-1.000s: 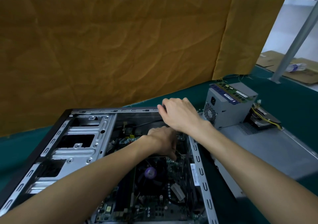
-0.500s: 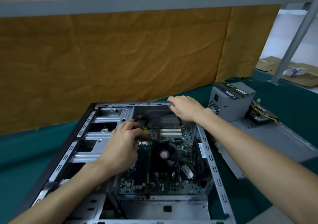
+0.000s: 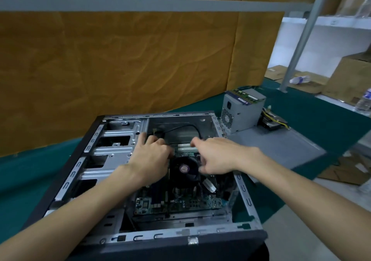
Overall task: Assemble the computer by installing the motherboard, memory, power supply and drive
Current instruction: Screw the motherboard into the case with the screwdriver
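Inside the open case (image 3: 112,152), both hands — left hand (image 3: 149,160), right hand (image 3: 217,156) — hovered with fingers loosely spread, gripping nothing, above the seated motherboard (image 3: 180,200).

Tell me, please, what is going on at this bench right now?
A person is building a computer. Both hands, left hand and right hand, reach into the open grey metal computer case, over the green motherboard that lies inside. The grey boxy power supply stands outside, on the grey side panel, not yet installed.
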